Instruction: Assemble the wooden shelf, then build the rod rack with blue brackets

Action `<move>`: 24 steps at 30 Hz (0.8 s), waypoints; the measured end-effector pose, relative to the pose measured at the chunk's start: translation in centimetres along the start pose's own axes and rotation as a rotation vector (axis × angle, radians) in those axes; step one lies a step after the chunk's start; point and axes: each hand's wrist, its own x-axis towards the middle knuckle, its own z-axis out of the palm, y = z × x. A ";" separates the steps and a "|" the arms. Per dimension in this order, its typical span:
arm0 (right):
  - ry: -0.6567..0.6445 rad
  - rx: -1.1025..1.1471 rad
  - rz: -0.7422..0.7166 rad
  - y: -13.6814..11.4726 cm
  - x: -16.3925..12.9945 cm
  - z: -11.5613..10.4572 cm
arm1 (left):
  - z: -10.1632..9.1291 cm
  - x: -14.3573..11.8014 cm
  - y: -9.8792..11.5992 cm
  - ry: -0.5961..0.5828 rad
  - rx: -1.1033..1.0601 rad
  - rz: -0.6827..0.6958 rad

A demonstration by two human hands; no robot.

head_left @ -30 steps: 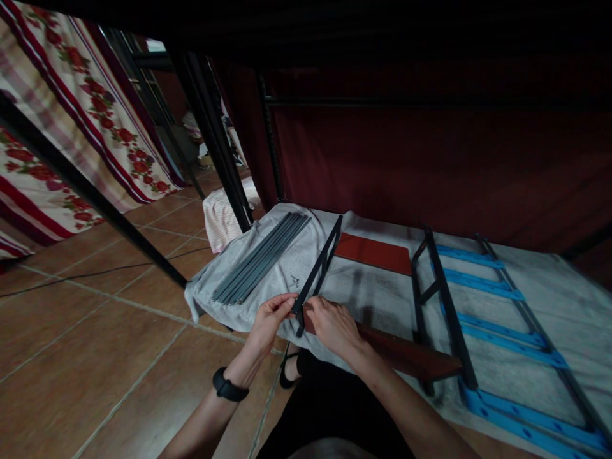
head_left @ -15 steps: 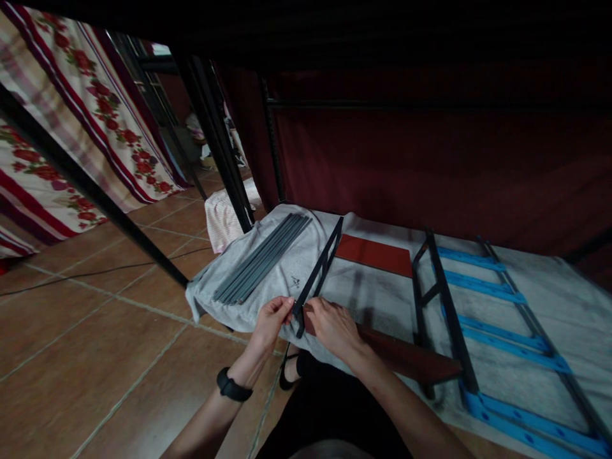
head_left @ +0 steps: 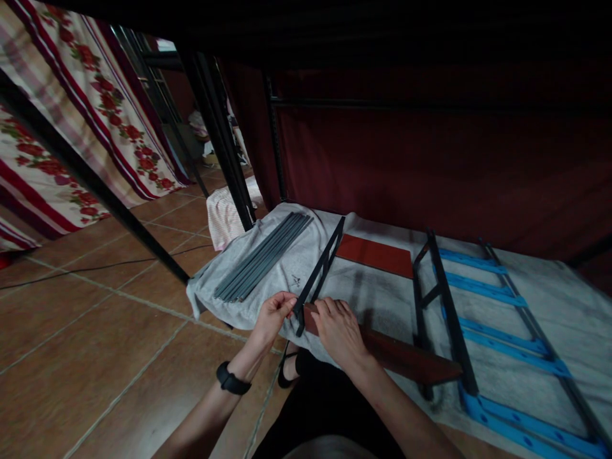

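Observation:
A long black metal bar (head_left: 320,268) lies slanted on a grey cloth (head_left: 287,271) spread over the floor. My left hand (head_left: 273,313) pinches the bar's near end from the left. My right hand (head_left: 338,328) rests fingers-down at the same end, on the left tip of a red-brown board (head_left: 406,358) that meets the bar there. A second red-brown board (head_left: 375,254) lies flat beyond, at the bar's far end.
A bundle of grey metal strips (head_left: 262,258) lies at the cloth's left. A black frame with blue rungs (head_left: 478,306) lies to the right. Black rack posts (head_left: 220,140) stand at the back left, a dark red curtain (head_left: 430,159) hangs behind, and tiled floor (head_left: 95,331) spreads left.
My right hand has slid slightly right and down along the board's end. My left hand keeps its pinch on the bar. The view shifted a little.

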 end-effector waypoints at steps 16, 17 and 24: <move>-0.050 0.108 0.060 0.1 0.0 0.1 | 0.1 -0.3 -0.2 -0.047 -0.101 -0.046; -0.053 0.107 0.061 0.1 0.0 0.1 | 0.2 -0.3 -0.1 -0.041 -0.109 -0.053; -0.048 0.110 0.063 0.0 0.0 0.1 | 0.6 0.0 0.2 0.006 -0.020 0.024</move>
